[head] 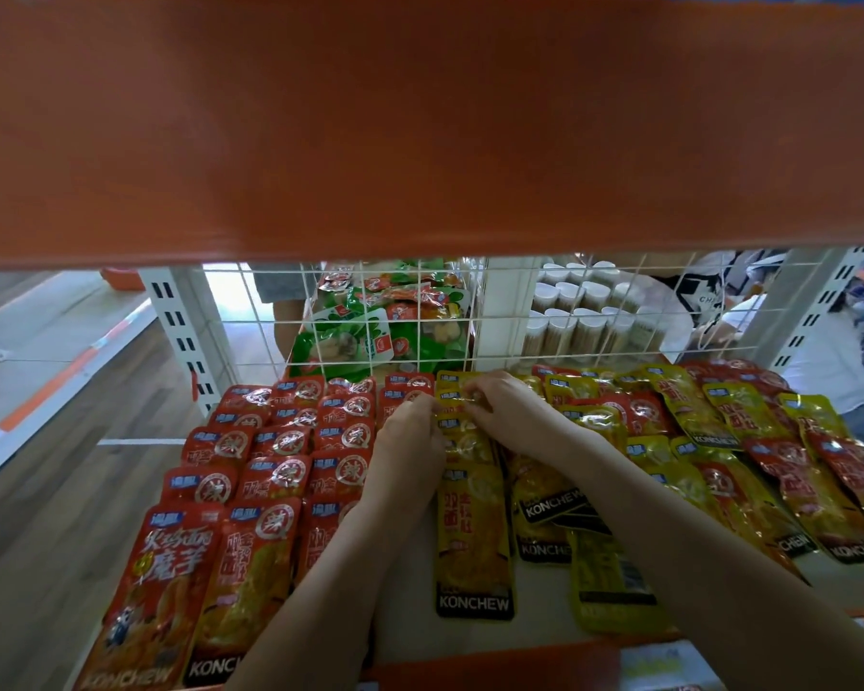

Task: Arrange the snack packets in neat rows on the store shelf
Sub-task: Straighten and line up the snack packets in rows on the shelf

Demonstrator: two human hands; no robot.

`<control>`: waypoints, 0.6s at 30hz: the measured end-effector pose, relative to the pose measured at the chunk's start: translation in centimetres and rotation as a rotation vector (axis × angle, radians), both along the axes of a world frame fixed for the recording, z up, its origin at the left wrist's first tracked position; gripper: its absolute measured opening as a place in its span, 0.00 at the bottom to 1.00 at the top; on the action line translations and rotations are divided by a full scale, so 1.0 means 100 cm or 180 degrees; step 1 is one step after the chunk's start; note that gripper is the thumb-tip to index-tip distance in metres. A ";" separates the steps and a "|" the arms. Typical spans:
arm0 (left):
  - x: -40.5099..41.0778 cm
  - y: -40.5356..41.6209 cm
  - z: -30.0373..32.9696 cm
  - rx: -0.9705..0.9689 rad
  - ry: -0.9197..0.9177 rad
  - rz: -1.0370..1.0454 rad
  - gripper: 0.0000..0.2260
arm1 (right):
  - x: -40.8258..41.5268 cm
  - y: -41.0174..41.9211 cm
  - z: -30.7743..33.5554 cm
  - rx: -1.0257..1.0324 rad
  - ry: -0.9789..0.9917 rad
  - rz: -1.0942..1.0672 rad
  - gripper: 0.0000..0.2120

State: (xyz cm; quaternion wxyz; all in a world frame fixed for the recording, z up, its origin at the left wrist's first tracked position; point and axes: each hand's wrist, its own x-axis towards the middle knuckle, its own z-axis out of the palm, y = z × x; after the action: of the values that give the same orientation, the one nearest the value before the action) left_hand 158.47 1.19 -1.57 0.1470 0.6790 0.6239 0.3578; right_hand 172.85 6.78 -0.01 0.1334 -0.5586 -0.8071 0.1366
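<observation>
Both forearms reach in over the shelf (470, 635); left hand (410, 436) and right hand (500, 406) pinch yellow packets (462, 443) at the column's far end, fingertips partly hidden. Red packets (280, 471) sit in rows left; an orange upper shelf (420, 122) blocks everything above.

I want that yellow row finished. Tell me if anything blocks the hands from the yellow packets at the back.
Nothing visible does. The left hand and right hand already touch the yellow packets near the wire grid, with no other item between.
</observation>
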 end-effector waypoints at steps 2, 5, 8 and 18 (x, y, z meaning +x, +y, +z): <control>0.000 -0.001 0.001 -0.0002 0.0003 -0.0010 0.10 | 0.005 -0.006 0.008 0.0070 0.0211 -0.0120 0.15; 0.000 -0.002 0.002 -0.0019 0.0036 0.0025 0.10 | 0.018 -0.020 0.020 0.0404 0.0625 -0.0360 0.14; 0.002 -0.004 0.005 -0.0025 0.0162 0.0108 0.10 | 0.039 -0.040 0.025 0.0688 0.0711 -0.0545 0.13; 0.006 -0.011 0.009 0.0408 0.0354 0.0029 0.11 | 0.066 -0.096 -0.004 0.0430 -0.0640 -0.0742 0.30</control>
State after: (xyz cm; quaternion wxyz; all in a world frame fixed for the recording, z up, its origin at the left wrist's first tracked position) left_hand 159.09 0.10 -0.65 0.0667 0.7030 0.6100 0.3594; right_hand 179.49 -2.77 -0.39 0.1041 -0.6491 -0.7535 0.0090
